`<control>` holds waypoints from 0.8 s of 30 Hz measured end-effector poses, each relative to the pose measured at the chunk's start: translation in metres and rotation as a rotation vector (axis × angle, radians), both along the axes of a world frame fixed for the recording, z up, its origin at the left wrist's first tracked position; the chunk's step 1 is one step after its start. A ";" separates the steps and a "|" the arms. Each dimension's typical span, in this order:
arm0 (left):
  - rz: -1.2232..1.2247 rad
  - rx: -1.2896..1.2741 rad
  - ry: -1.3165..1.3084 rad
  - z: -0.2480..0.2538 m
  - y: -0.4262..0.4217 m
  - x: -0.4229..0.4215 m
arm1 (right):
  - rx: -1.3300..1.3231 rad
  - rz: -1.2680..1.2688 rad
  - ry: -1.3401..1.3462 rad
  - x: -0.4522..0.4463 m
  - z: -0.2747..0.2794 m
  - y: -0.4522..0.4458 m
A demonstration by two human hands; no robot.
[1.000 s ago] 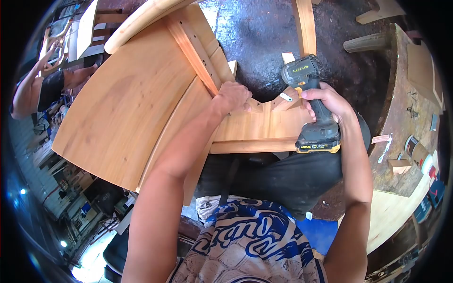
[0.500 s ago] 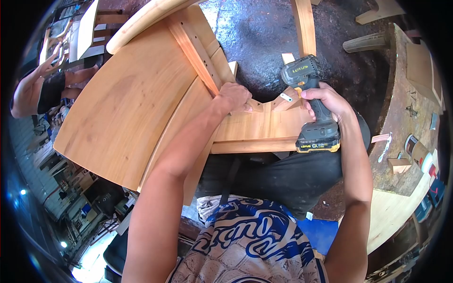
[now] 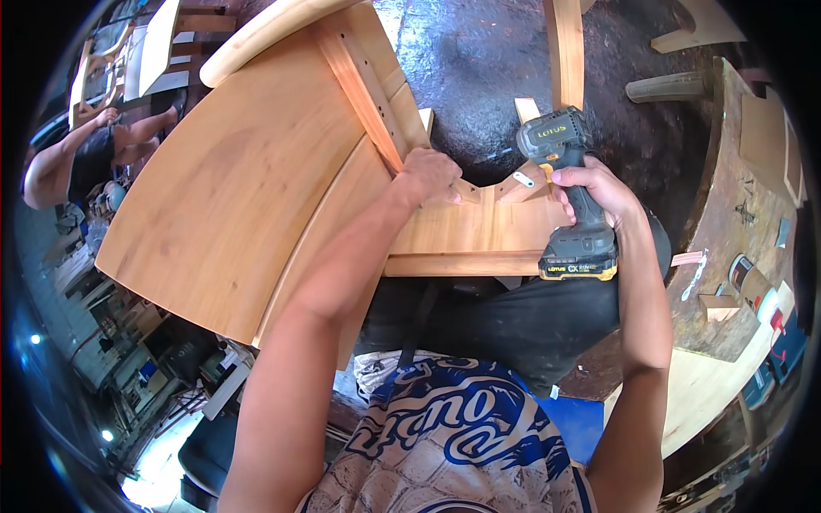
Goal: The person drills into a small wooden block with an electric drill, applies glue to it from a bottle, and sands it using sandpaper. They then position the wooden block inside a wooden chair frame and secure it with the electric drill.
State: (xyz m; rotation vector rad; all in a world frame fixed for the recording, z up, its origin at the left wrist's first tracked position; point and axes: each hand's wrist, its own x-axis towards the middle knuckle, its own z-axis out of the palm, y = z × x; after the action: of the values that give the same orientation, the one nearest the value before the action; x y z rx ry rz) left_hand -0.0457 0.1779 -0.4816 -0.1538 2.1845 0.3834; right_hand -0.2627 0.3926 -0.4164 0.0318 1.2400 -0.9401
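Note:
My right hand [image 3: 605, 190] is wrapped round the grip of a black and yellow cordless drill [image 3: 558, 137], held over the wooden frame with its battery toward me. My left hand [image 3: 431, 177] is closed at the inner corner of the frame, where a wooden strip with screw holes [image 3: 363, 85] meets a rail [image 3: 466, 231]. Its fingertips are partly hidden, so what they grip is unclear. Between the hands, angled corner blocks [image 3: 516, 185] sit against the rail. The wide curved wooden panel [image 3: 231, 188] extends to the left of my left arm.
A worn workbench [image 3: 718, 222] on the right carries a glue bottle [image 3: 761, 295], a small wood block [image 3: 718, 306] and scraps. A wooden leg [image 3: 566, 60] rises beyond the drill. Another person [image 3: 77, 167] is at the far left. Dark floor [image 3: 479, 77] lies beyond the frame.
The view has shifted slightly, so the frame and drill appear a little lower and farther right. Both hands keep the same hold. The person at left has changed arm position.

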 end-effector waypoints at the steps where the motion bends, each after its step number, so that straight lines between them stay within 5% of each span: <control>1: -0.031 -0.021 -0.003 -0.001 0.002 0.000 | -0.011 0.002 0.003 0.001 0.000 0.000; 6: -0.100 -0.108 -0.001 0.007 0.010 -0.007 | -0.045 0.065 0.037 0.002 0.009 -0.013; 11: 0.086 -0.068 -0.030 0.010 0.007 -0.008 | 0.246 0.320 0.021 0.001 0.015 -0.035; 24: 0.184 -0.030 0.011 0.000 0.004 -0.002 | 0.374 0.330 -0.011 0.009 -0.011 -0.050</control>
State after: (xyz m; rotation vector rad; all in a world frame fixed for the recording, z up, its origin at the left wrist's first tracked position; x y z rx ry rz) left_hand -0.0473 0.1822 -0.4819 -0.3718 2.1940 0.4548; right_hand -0.2541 0.3431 -0.4270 0.1231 1.3477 -0.4161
